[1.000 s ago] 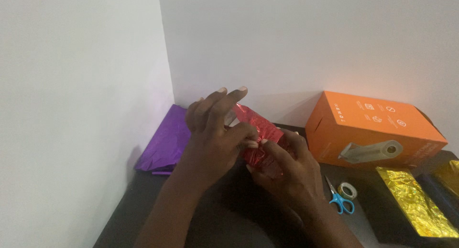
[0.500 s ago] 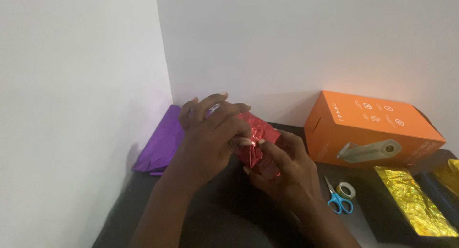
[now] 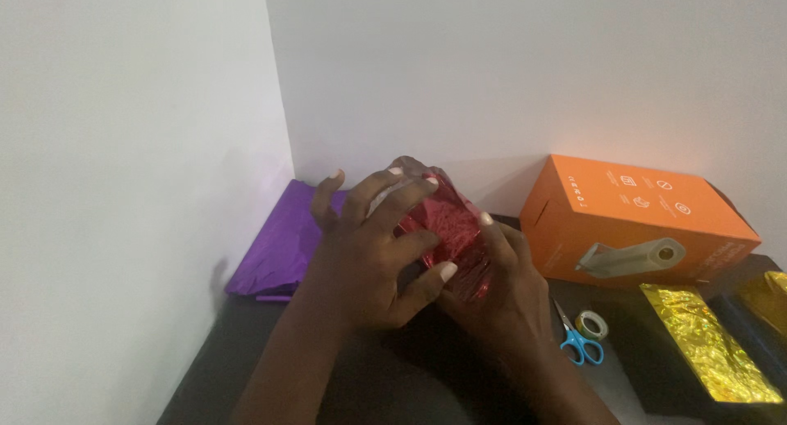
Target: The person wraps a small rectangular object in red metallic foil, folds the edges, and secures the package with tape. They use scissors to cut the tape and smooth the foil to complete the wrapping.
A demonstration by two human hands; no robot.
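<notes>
- Holding a red foil-wrapped parcel (image 3: 447, 228) between both hands, raised just above the dark desk (image 3: 246, 343) near the wall corner.
- Left hand (image 3: 373, 253): fingers spread wide over the near and top faces of the parcel, thumb pressed to its lower edge; grip closed on the foil.
- Right hand (image 3: 500, 290): cupped under and along the parcel's right side, one fingertip up at its top edge; grip also closed on the parcel.
- Foil looks crinkled; what it wraps cannot be told.
- Purple foil sheet (image 3: 279, 245) lies on the desk behind the left hand, against the left wall.
- Orange carton (image 3: 639, 220) lies on its side, right of the parcel, near the back wall.
- Blue-handled scissors (image 3: 578, 339) just beside a small tape roll (image 3: 592, 325), right of the right wrist.
- Gold foil (image 3: 709, 343) over a dark box at far right.
</notes>
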